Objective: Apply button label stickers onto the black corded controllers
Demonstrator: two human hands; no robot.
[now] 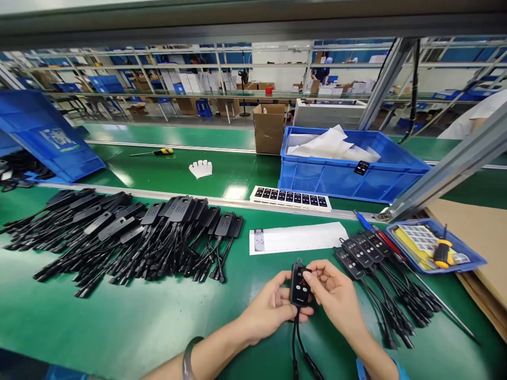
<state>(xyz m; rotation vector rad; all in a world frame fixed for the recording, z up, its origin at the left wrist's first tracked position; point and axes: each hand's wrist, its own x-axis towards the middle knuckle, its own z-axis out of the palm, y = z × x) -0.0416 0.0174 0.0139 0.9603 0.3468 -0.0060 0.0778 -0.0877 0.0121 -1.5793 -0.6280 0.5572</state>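
Note:
My left hand [271, 309] grips a small black controller [300, 285] with red buttons on its face; two black cables hang from it toward me. My right hand [335, 295] pinches the controller's front near the top, fingers pressed on its face. Just right of my hands lie several finished controllers [358, 252] with labelled faces and cables. A big pile of unlabelled black controllers [130, 232] with cables spreads over the green table on the left. A white backing sheet [301, 237] lies just beyond my hands, and a sheet of black stickers [291, 198] rests at the conveyor's edge.
A blue crate [348, 174] with white paper stands on the green conveyor, a cardboard box [269, 129] behind it. A white glove [201, 169] and a screwdriver [160, 152] lie on the belt. A small blue tray [435, 245] with a yellow tool sits right, a tilted blue bin [47, 137] left.

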